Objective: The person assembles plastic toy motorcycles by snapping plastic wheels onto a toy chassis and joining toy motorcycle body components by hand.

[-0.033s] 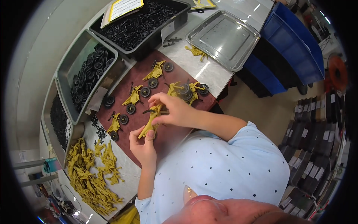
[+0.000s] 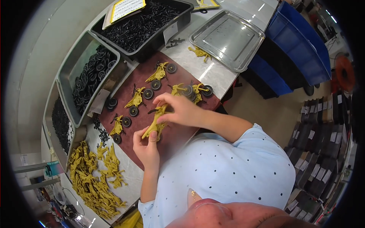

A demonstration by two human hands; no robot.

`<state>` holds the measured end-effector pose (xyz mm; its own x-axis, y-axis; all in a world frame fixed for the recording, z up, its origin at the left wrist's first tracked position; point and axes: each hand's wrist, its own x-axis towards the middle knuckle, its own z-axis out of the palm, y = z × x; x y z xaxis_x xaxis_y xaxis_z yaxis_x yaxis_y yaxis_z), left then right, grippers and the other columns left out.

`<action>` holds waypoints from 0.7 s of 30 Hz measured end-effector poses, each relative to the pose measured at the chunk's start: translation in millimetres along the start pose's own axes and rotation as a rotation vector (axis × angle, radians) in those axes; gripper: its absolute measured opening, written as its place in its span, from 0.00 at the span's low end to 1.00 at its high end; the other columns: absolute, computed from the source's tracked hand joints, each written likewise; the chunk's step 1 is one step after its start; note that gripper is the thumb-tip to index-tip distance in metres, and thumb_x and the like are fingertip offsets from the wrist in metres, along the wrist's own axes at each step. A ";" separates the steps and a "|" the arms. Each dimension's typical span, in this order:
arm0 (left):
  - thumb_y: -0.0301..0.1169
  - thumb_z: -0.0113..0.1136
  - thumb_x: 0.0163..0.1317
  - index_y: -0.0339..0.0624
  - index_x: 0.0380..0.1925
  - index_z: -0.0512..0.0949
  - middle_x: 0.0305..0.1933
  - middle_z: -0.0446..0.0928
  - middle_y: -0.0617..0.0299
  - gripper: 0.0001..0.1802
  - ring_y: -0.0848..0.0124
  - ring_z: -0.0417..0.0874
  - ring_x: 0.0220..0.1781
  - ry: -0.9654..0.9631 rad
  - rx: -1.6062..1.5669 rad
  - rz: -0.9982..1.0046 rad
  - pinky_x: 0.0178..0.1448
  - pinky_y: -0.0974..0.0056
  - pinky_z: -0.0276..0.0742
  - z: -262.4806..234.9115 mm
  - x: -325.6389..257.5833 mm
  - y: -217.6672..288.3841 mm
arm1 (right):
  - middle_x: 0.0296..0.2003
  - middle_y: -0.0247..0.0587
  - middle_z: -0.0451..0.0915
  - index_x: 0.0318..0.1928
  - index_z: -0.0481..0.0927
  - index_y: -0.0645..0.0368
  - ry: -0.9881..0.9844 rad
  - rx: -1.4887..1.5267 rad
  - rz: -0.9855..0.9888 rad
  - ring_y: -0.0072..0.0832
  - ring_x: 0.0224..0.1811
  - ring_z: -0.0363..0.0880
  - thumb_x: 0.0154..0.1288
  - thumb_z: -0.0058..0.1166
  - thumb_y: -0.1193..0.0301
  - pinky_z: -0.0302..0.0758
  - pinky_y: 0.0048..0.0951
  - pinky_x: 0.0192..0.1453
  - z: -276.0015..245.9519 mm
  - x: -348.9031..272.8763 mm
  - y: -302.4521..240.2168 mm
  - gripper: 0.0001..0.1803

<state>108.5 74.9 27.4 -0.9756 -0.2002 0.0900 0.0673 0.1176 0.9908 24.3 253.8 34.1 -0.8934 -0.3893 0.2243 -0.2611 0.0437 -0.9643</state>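
Over a dark red mat [image 2: 148, 68], a yellow toy motorcycle body [image 2: 155, 127] is held between my two hands. My left hand [image 2: 146, 152] pinches its lower end between thumb and fingers. At its upper end my right hand [image 2: 181, 110] is closed, near a small black part [image 2: 153, 111] on the body; my fingers hide the rest. Beyond my hands, several yellow toy motorcycles with black wheels lie on the mat, among them one toy motorcycle [image 2: 135, 98] to the left and another toy motorcycle [image 2: 159, 72] farther back.
A pile of yellow toy bodies [image 2: 85, 178] lies at the left. Behind the mat stand a bin of black wheels [image 2: 62, 70] and a larger bin of small black parts [image 2: 185, 19]. A metal tray [image 2: 228, 40] sits at the back right, with blue crates [image 2: 304, 49] beyond it.
Both hands and the yellow motorcycle body have shifted very slightly up and to the right. The toys on the mat have not moved.
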 end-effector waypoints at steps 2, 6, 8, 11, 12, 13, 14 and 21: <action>0.31 0.62 0.63 0.33 0.44 0.73 0.45 0.78 0.58 0.15 0.71 0.78 0.48 -0.066 -0.107 -0.112 0.52 0.67 0.75 7.6 5.0 7.8 | 0.39 0.43 0.81 0.45 0.78 0.62 0.011 -0.174 -0.004 0.30 0.45 0.80 0.54 0.67 0.65 0.74 0.30 0.51 -23.0 1.0 -5.0 0.21; 0.29 0.57 0.66 0.34 0.44 0.75 0.44 0.78 0.60 0.11 0.74 0.78 0.47 0.058 -0.034 0.112 0.52 0.69 0.73 12.1 12.5 9.8 | 0.36 0.45 0.81 0.41 0.80 0.63 0.213 -0.488 0.020 0.39 0.39 0.80 0.56 0.64 0.64 0.75 0.34 0.46 -50.1 6.5 1.0 0.17; 0.28 0.55 0.67 0.36 0.42 0.77 0.44 0.78 0.63 0.08 0.75 0.78 0.45 -0.004 0.164 0.069 0.49 0.70 0.74 -1.3 15.1 2.2 | 0.36 0.44 0.80 0.40 0.80 0.63 0.204 -0.571 0.073 0.40 0.40 0.79 0.55 0.64 0.64 0.74 0.36 0.46 -52.0 6.7 3.2 0.17; 0.25 0.56 0.63 0.36 0.38 0.78 0.40 0.79 0.60 0.06 0.70 0.79 0.41 0.040 0.312 0.080 0.45 0.67 0.74 -11.4 15.3 -1.1 | 0.39 0.42 0.80 0.41 0.80 0.62 0.230 -0.790 0.009 0.41 0.43 0.77 0.54 0.64 0.62 0.72 0.39 0.49 -48.2 8.0 7.7 0.18; 0.24 0.56 0.62 0.36 0.37 0.78 0.39 0.79 0.58 0.05 0.68 0.80 0.40 0.041 0.448 0.156 0.44 0.66 0.74 -16.6 15.6 -4.5 | 0.41 0.40 0.79 0.41 0.79 0.60 0.279 -0.918 -0.099 0.41 0.46 0.76 0.53 0.65 0.61 0.71 0.39 0.51 -47.0 7.4 11.0 0.19; 0.24 0.56 0.62 0.36 0.37 0.78 0.39 0.79 0.58 0.05 0.68 0.80 0.40 0.069 0.445 0.155 0.44 0.66 0.74 -21.9 15.4 -4.7 | 0.46 0.39 0.78 0.44 0.79 0.59 0.251 -0.856 -0.008 0.39 0.51 0.74 0.52 0.66 0.59 0.68 0.39 0.55 -45.8 8.2 17.3 0.22; 0.24 0.56 0.61 0.36 0.37 0.78 0.39 0.79 0.57 0.05 0.66 0.80 0.40 0.093 0.467 0.140 0.45 0.66 0.74 -28.0 15.2 -5.3 | 0.46 0.39 0.78 0.44 0.79 0.59 0.233 -0.858 -0.026 0.39 0.51 0.74 0.52 0.66 0.59 0.68 0.39 0.55 -45.0 8.0 19.0 0.22; 0.26 0.60 0.58 0.36 0.43 0.77 0.43 0.78 0.53 0.13 0.60 0.80 0.47 0.044 0.529 0.077 0.51 0.63 0.74 -30.6 19.2 10.9 | 0.47 0.55 0.77 0.62 0.66 0.63 0.219 -0.607 0.125 0.40 0.54 0.75 0.55 0.64 0.49 0.71 0.35 0.56 -76.0 6.8 28.8 0.42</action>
<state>96.9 42.6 43.0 -0.9615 -0.2114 0.1757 0.0124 0.6051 0.7960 -17.1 322.3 18.6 -0.9675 -0.1543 0.2004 -0.2529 0.6128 -0.7487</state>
